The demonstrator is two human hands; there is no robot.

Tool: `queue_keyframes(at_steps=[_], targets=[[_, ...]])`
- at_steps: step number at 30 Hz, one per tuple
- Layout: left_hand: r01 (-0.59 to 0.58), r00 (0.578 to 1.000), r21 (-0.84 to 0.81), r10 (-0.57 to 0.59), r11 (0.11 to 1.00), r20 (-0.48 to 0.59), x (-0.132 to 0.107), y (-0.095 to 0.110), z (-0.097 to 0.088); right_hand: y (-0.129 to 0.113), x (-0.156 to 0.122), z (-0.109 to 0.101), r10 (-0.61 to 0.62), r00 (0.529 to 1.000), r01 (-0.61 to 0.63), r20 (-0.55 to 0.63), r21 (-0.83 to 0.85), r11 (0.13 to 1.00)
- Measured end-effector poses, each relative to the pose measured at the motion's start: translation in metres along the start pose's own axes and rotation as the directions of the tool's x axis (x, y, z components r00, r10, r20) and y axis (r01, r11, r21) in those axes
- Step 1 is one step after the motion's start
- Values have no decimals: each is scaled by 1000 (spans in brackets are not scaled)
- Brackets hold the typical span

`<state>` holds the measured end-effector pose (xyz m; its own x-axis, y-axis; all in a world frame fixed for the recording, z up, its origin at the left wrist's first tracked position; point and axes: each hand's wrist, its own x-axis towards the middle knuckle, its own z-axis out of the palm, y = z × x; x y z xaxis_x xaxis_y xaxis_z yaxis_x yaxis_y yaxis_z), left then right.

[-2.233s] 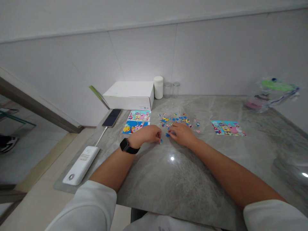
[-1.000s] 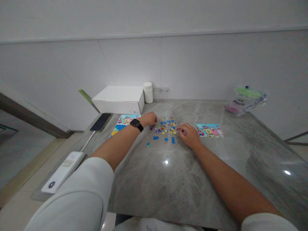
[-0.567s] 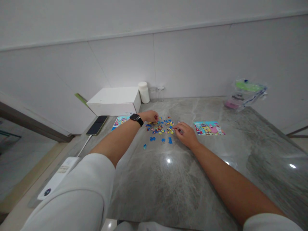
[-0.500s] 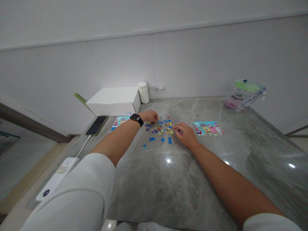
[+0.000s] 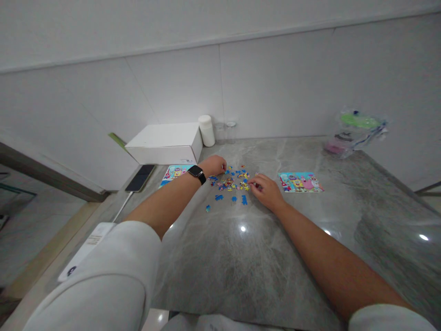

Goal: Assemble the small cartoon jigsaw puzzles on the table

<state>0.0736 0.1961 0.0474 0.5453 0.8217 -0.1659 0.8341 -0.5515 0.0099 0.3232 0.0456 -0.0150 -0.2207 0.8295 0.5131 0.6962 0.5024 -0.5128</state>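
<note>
Tabletop (image 5: 255, 266), marbled grey, meets pale wall (image 5: 275, 87); whether left hand (image 5: 213, 165) or right hand (image 5: 267, 190) grips anything is unclear.

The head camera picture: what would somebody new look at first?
Probably the bright puzzle pieces, scattered on the grey table between the left hand and the right hand. Next might be the colourful cartoon card lying flat to the right of the right hand. Then perhaps the clear plastic bag, showing bright green, near the table's back right corner.
</note>
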Motion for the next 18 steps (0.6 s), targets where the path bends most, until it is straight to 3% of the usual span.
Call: queue_keyframes(at_steps=[6,18], targets=[[57,997,42,-54,997,-63,-6,1,7,0,0,1,-11,999,11,33,7,1000],[-35,999,-21,34,999,-28,-20,-19,8,7,0,4,0,999,0,36,1,1000]])
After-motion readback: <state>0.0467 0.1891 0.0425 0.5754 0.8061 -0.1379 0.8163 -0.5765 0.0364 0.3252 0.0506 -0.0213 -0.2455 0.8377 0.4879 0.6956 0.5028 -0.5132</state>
